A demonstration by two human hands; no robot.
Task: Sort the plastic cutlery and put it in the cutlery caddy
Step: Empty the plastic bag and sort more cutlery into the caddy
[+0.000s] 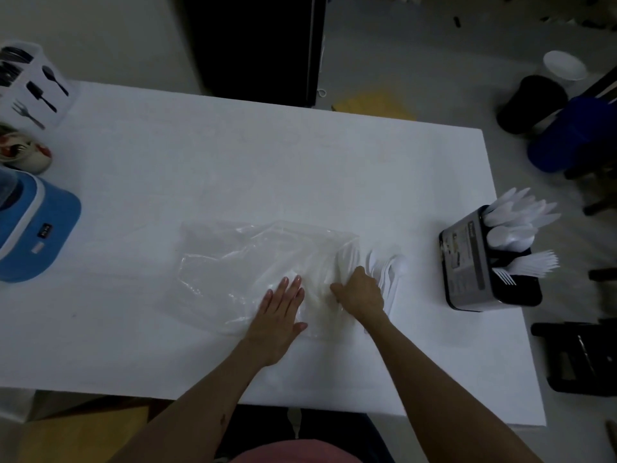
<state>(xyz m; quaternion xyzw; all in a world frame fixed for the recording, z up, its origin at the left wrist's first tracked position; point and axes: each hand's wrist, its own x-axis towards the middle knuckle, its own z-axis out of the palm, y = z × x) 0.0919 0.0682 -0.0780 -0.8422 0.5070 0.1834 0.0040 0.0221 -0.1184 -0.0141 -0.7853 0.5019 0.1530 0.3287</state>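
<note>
Caddy [467, 262], right of frame, already well stocked. Left hand [282, 312] flat on bag [233, 262]; right hand [359, 290] grips remaining spoons [389, 272].

1. The right hand [360, 290] hid the handles of the white spoons [389, 272] it lay over, so the count could not be told.
2. The clear plastic bag [257, 262] blurred whatever cutlery lay under its folds beside the left hand [278, 315].
3. The print on the cutlery caddy [467, 265] was too small to read.
4. The left edge cut off the blue container [36, 225], the patterned cup [26, 155] and the white box [33, 85] with cutlery pictures.
5. Both forearms ran out of the bottom edge.
</note>
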